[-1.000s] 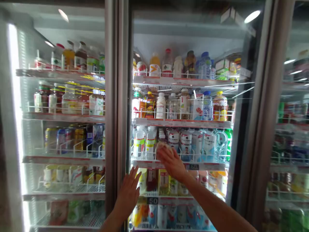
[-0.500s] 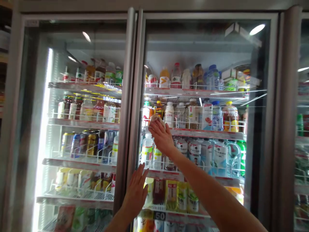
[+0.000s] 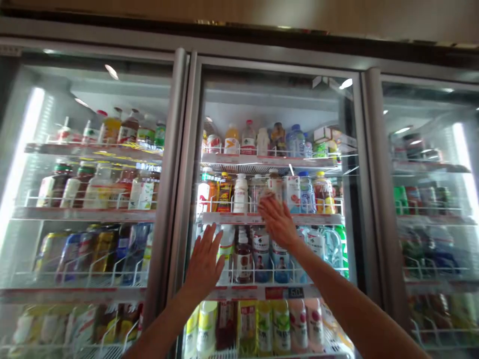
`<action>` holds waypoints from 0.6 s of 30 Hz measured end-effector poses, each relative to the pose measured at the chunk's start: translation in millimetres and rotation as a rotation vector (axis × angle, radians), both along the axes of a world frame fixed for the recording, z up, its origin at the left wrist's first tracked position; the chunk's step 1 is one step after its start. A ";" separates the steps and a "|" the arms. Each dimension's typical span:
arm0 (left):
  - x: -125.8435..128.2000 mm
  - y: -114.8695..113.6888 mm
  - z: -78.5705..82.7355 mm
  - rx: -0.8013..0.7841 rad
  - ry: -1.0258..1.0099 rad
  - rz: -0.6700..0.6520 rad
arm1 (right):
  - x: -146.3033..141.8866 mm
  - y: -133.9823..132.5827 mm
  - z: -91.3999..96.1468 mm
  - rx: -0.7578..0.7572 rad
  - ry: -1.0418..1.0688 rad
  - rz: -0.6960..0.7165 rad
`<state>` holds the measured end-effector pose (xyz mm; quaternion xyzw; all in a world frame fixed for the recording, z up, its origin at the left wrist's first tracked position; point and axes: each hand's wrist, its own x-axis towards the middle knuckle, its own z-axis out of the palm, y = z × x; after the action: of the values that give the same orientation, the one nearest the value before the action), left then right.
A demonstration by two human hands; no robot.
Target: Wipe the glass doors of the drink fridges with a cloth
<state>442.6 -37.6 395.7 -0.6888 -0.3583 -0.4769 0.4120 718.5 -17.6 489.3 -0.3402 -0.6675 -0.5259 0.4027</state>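
Note:
My right hand [image 3: 280,223] presses a crumpled, pale cloth [image 3: 266,198] flat against the middle glass door [image 3: 269,94] of a drinks fridge. The cloth is mostly covered by the fingers and somewhat blurred. Lower and further left, my left hand [image 3: 205,262] is open, its fingers spread toward the same door near the metal frame; whether the palm touches the glass I cannot tell. Behind the pane, bottles such as a white bottle [image 3: 240,193] line the shelves.
Vertical metal handles [image 3: 184,149] run between the left and middle doors. A left glass door [image 3: 93,199] and a right glass door [image 3: 430,199] show more shelved drinks. A brown panel [image 3: 262,20] spans the top, and a price tag [image 3: 295,293] sits on a shelf edge.
My right hand has slid the cloth rightward across the glass. My left hand is slightly higher. The view has shifted, so the right door and the panel above show more.

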 end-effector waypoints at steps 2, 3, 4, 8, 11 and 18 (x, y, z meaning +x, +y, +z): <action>7.9 9.1 8.6 0.005 -0.042 0.062 | 36.1 0.4 6.9 0.074 0.321 -0.054; 10.8 13.2 10.5 0.009 -0.064 0.095 | 52.3 0.7 11.5 0.130 0.534 -0.077; 13.1 16.8 11.0 0.017 -0.082 0.122 | 65.5 0.9 15.5 0.180 0.706 -0.092; 17.4 26.3 5.9 0.053 -0.101 0.157 | 85.7 -2.1 15.5 0.139 0.543 -0.085; 17.5 28.1 3.4 0.065 -0.092 0.160 | 91.9 -6.0 18.8 0.033 0.247 -0.092; 12.3 26.9 4.6 0.069 -0.069 0.179 | 43.7 2.2 65.3 0.069 0.405 -0.072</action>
<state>454.9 -10.7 400.3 -0.6226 -0.4158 -0.4735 0.4639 762.3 -15.4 554.7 -0.4484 -0.5421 -0.4834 0.5210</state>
